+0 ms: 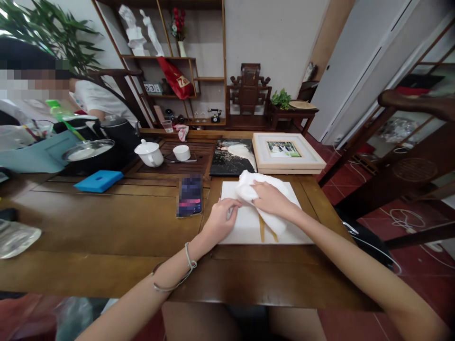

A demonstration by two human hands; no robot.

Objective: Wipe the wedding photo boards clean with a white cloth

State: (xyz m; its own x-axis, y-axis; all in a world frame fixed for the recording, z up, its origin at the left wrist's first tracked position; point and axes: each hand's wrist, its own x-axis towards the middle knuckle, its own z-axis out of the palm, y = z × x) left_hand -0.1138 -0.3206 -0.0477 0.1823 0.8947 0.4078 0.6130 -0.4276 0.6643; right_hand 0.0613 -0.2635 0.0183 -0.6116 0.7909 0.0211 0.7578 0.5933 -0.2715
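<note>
A bunched, soft white cloth [245, 185] lies over a flat white board or box [232, 232] at the table's front right. My right hand [270, 199] is closed on the cloth from above, its fingers pressed into the folds. Two tan, ribbon-like strips [262, 229] stick out below the cloth onto the white surface. At the cloth's left edge, my left hand [222, 219] is closed in a pinch, thumb against fingers. Whatever is between those fingertips is too small to make out. A cord bracelet circles my left wrist.
Left of the board lies a phone [190, 196]. Behind it are a dark photo panel [232, 156] and a framed picture [289, 163]. A lidded white teacup [149, 154], small cup [182, 152] and blue block [98, 181] stand leftward. Another person [103, 99] sits at the far left.
</note>
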